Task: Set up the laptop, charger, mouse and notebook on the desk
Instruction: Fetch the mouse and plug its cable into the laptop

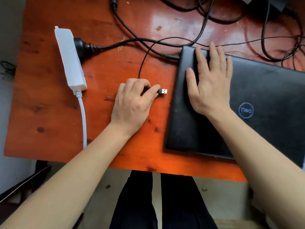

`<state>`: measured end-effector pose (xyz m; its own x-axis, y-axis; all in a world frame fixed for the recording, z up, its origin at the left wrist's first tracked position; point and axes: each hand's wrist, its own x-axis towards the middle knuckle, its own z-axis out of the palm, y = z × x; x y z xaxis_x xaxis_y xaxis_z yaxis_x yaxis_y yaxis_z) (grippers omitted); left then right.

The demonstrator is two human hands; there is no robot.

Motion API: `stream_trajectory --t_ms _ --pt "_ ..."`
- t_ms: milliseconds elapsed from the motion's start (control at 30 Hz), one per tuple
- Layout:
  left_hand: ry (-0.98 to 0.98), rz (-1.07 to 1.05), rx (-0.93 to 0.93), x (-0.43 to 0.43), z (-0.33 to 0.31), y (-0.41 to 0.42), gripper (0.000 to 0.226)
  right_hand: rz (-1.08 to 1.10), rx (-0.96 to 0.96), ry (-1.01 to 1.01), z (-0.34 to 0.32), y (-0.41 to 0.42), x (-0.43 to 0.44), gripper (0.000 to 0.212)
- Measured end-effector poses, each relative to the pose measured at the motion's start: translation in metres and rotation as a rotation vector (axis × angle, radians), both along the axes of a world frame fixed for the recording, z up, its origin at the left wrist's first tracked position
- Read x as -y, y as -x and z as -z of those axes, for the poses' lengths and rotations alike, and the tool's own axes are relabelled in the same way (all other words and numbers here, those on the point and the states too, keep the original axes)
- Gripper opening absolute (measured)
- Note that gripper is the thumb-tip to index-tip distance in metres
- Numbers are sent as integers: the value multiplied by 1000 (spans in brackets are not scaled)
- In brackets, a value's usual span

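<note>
A closed black laptop (264, 96) lies on the right part of the orange-red wooden desk (49, 104). My right hand (209, 80) rests flat on its lid near the left end, fingers spread. My left hand (132, 103) pinches a black USB plug (163, 91) just left of the laptop's edge, metal tip pointing at the laptop. Its thin black cable (143, 60) loops up and away to the right. A thicker charger cable (170, 56) meets the laptop's far left corner. Neither mouse nor notebook is in view.
A white power strip (71, 58) lies at the left with a black plug (82, 47) in it and a white cord running off the front edge. A tangle of black cables (231, 17) covers the desk's far right. My legs show below the desk edge.
</note>
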<state>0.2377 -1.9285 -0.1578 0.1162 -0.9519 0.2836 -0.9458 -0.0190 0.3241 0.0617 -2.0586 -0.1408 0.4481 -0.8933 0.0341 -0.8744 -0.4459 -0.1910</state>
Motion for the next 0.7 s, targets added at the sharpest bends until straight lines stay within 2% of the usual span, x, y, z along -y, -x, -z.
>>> stream_trajectory --t_ms 167,400,700 --pt "-20 -16 -39 1 0 -2 23 13 11 13 3 -1 0 60" --pt "-64 -96 -202 13 0 7 23 46 39 14 3 -3 -2 56" --pt "-54 -99 -228 17 3 11 21 61 78 4 3 -4 -2 54"
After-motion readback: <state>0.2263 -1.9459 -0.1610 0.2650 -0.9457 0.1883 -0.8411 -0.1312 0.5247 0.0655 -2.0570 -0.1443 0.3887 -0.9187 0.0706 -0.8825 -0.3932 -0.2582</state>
